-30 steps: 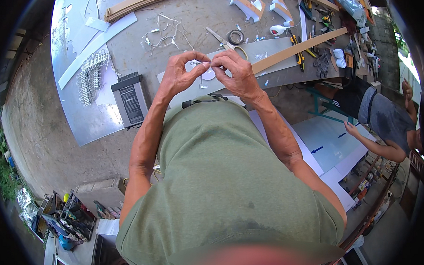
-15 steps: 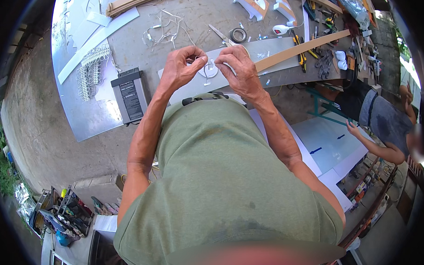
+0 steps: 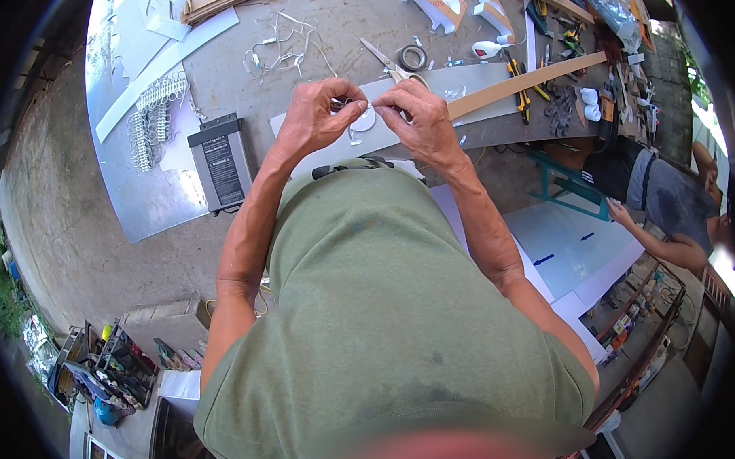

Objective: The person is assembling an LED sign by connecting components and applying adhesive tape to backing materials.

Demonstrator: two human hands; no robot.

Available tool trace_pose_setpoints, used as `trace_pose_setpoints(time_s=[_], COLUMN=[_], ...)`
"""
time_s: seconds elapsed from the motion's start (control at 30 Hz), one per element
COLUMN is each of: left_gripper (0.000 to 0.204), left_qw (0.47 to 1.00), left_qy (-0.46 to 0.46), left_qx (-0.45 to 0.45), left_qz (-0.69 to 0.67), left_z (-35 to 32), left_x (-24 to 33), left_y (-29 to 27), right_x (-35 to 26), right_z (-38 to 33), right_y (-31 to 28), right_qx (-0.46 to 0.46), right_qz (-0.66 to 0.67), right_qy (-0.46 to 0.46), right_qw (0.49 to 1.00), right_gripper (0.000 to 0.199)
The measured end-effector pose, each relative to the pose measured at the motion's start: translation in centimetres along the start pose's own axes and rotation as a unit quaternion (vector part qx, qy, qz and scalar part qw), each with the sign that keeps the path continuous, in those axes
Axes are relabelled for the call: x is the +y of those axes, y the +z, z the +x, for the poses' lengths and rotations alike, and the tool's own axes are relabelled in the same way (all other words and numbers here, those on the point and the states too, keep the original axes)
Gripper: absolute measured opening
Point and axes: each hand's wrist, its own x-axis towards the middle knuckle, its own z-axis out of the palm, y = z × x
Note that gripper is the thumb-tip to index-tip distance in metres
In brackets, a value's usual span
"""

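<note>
Above the near edge of the metal-topped table, my two hands meet fingertip to fingertip. My left hand (image 3: 319, 118) is closed in a pinch, apparently on a thin white wire (image 3: 328, 62) that trails from a loose tangle. Just across from it, my right hand (image 3: 422, 121) pinches too; what lies between its fingertips is too small to make out. Below the fingertips, partly covered, a round white disc or roll (image 3: 364, 121) rests on a pale flat strip (image 3: 484, 98). Scissors (image 3: 384, 57) and a black tape roll (image 3: 412, 58) lie just beyond my right hand.
A grey power supply box (image 3: 222, 166) and a string of small white modules (image 3: 155, 115) are at left. A long brown strip (image 3: 532, 82) crosses the right side, near pliers (image 3: 523, 103) and white-and-brown shaped pieces (image 3: 439, 8). Another person (image 3: 670, 195) is at right.
My fingertips have come closer together, the right hand shifting slightly. The dangling bit of wire below the hands shows less clearly now. The person at right has moved a little.
</note>
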Motion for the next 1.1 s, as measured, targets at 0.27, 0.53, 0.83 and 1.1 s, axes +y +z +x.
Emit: trace_pose_setpoints(time_s=[0.27, 0.53, 0.83, 1.1], left_gripper=[0.021, 0.025, 0.021, 0.017], left_qw=[0.999, 0.998, 0.998, 0.998], left_qy=[-0.001, 0.009, 0.02, 0.05], left_qx=[-0.037, -0.066, -0.053, -0.042], left_qz=[0.008, -0.015, -0.036, -0.026], left_z=[0.1, 0.2, 0.0, 0.0], left_x=[-0.1, -1.3, -0.9, -1.0], left_y=[-0.2, -0.1, 0.1, 0.4], right_x=[1.0, 1.0, 1.2, 1.2], right_z=[0.0, -0.1, -0.2, -0.5], right_y=[-0.2, -0.3, -0.3, -0.1], right_qx=[-0.036, -0.073, -0.078, -0.077], right_qz=[0.014, 0.064, 0.056, 0.057], right_qy=[0.011, 0.071, 0.068, 0.072], right_qw=[0.999, 0.993, 0.993, 0.993], right_gripper=[0.007, 0.009, 0.009, 0.01])
